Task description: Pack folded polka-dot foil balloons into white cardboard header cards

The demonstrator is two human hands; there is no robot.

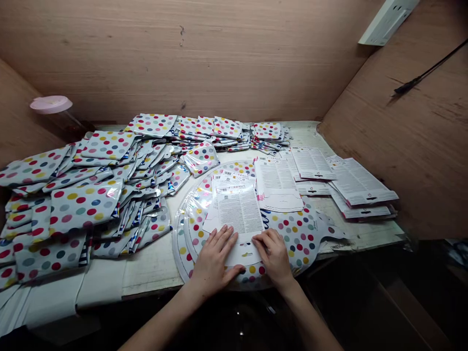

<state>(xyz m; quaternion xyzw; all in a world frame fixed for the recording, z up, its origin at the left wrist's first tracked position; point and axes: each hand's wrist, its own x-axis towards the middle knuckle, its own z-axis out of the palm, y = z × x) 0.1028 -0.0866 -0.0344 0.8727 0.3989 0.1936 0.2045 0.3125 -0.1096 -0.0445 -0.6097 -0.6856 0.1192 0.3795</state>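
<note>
A printed white card (239,214) with a hang hole lies on a flat, round polka-dot foil balloon (296,239) in front of me. My left hand (218,257) rests on the card's lower left, fingers stretched out and thumb apart. At the card's right edge, my right hand (272,253) has its fingers pinched together on the card's edge. Under and behind this card lie other printed cards (234,179), partly covered. Another group of printed cards (280,183) overlaps the balloon's upper right. The balloon's tail (331,231) points right.
Folded polka-dot foil packets (86,204) are heaped on the left, with more packets (226,127) along the back. Stacked printed cards (360,183) lie at the right. A pink-lidded container (51,105) stands back left. Wooden panels (204,58) enclose the table; a power strip (387,22) hangs upper right.
</note>
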